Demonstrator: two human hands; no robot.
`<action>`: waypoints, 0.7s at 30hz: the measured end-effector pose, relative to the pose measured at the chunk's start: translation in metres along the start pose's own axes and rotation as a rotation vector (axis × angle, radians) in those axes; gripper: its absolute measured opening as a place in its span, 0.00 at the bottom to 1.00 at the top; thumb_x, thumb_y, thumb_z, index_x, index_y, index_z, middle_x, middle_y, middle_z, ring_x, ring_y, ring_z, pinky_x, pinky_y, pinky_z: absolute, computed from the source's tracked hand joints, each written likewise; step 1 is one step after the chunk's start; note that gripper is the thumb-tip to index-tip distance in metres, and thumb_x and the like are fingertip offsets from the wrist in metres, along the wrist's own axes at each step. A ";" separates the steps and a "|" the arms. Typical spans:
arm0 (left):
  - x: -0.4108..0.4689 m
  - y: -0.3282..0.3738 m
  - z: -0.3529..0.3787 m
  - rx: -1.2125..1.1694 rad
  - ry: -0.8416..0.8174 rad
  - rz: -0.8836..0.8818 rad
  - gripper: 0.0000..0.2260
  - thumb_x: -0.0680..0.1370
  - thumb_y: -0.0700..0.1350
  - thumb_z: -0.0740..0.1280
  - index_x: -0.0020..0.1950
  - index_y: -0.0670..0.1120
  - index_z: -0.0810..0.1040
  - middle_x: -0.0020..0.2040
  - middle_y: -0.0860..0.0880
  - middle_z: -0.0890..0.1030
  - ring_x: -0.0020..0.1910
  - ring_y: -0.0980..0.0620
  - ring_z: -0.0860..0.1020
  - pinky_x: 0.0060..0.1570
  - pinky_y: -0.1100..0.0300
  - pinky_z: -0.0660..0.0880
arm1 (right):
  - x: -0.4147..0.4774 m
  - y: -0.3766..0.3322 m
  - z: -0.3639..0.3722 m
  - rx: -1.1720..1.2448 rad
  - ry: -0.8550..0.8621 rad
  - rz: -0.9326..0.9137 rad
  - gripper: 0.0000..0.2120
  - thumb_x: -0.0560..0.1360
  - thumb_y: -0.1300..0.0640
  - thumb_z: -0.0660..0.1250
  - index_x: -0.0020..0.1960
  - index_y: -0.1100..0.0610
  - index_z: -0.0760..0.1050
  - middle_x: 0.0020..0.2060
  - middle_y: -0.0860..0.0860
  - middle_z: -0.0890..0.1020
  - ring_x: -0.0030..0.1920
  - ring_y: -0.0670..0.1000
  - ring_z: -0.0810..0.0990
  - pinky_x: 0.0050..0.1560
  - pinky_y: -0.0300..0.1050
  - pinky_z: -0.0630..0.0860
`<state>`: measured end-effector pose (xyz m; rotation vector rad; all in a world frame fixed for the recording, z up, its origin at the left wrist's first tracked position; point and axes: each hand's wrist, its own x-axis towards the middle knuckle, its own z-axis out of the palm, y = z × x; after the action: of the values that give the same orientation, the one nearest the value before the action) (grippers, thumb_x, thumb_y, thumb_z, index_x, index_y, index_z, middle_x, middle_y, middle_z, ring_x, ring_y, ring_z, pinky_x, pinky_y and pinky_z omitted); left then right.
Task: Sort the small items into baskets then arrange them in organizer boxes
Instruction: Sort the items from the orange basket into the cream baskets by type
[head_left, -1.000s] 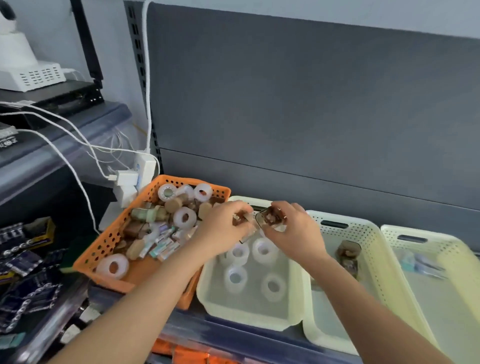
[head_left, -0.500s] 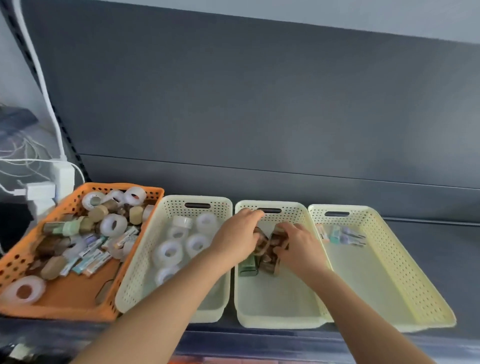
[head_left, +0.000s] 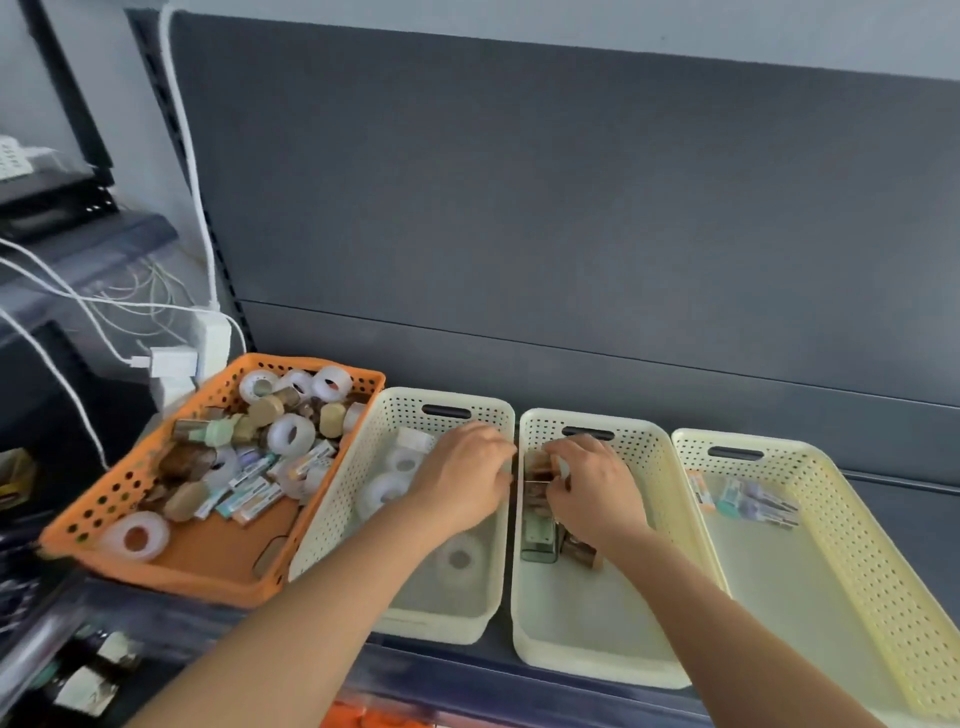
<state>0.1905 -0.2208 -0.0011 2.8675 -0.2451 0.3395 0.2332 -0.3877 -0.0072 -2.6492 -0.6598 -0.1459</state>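
Gripping small bottles (head_left: 540, 466) inside the middle basket (head_left: 655, 453), right hand (head_left: 595, 491) curls tight; left hand (head_left: 462, 478): cannot tell.

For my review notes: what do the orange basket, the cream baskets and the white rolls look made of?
Orange basket: moulded plastic, matte, round holes through thin walls. Cream baskets: similar plastic, fine perforations, moulded handle slots. White rolls: probably tape, milky and translucent around a hollow core; blur leaves it open.
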 end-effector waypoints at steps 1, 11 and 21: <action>-0.005 -0.010 -0.007 -0.024 0.012 -0.037 0.11 0.78 0.45 0.63 0.58 0.44 0.79 0.56 0.50 0.78 0.59 0.51 0.72 0.61 0.55 0.68 | 0.005 -0.010 0.002 0.008 0.004 -0.021 0.21 0.72 0.61 0.62 0.64 0.53 0.75 0.60 0.51 0.77 0.62 0.53 0.71 0.61 0.44 0.68; -0.101 -0.128 -0.087 0.170 0.038 -0.371 0.07 0.77 0.45 0.63 0.51 0.47 0.79 0.50 0.50 0.77 0.53 0.48 0.74 0.45 0.54 0.73 | 0.035 -0.156 0.047 0.120 -0.080 -0.360 0.16 0.74 0.53 0.66 0.62 0.52 0.76 0.56 0.50 0.78 0.60 0.52 0.73 0.56 0.45 0.72; -0.172 -0.193 -0.107 0.470 -0.481 -0.601 0.07 0.75 0.36 0.61 0.45 0.42 0.78 0.48 0.45 0.79 0.47 0.44 0.78 0.37 0.54 0.70 | 0.048 -0.254 0.096 -0.555 -0.274 -0.418 0.11 0.74 0.53 0.65 0.55 0.53 0.78 0.52 0.53 0.79 0.58 0.57 0.72 0.57 0.51 0.67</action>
<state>0.0408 0.0146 0.0153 3.2326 0.6980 -0.4696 0.1568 -0.1229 0.0056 -3.0368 -1.4440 -0.0920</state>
